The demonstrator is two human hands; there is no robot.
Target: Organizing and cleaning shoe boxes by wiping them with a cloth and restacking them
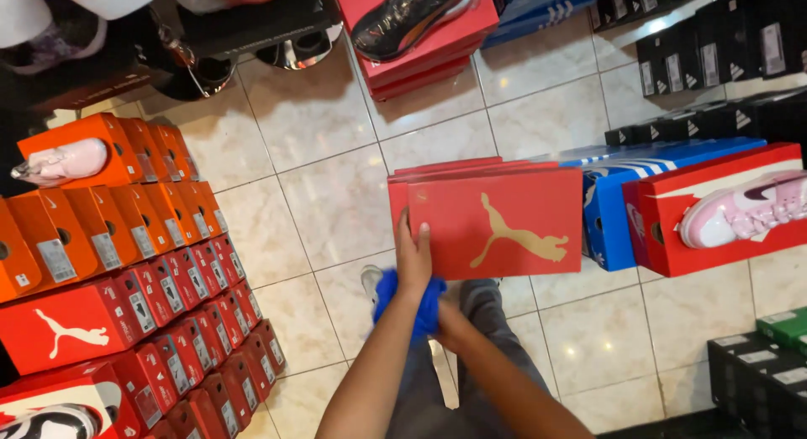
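Fingers of the left hand (414, 258) press flat on the red shoebox (504, 222), steadying its left edge above the tiled floor (336, 195). Right hand (445, 321) clutches a blue cloth (412, 300). Cardboard looks light, stiff, a touch slick; side edges seem the surest hold.

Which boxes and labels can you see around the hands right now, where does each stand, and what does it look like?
Red shoebox: centre, on a red stack, gold animal figure on its lid; left hand on its edge.
Blue cloth: at the right hand.
Orange boxes: left rows, white end labels.
Small red boxes: lower left rows.
Blue striped box: right.
Red box: far right, pink shoe on top.
Black boxes: upper right.
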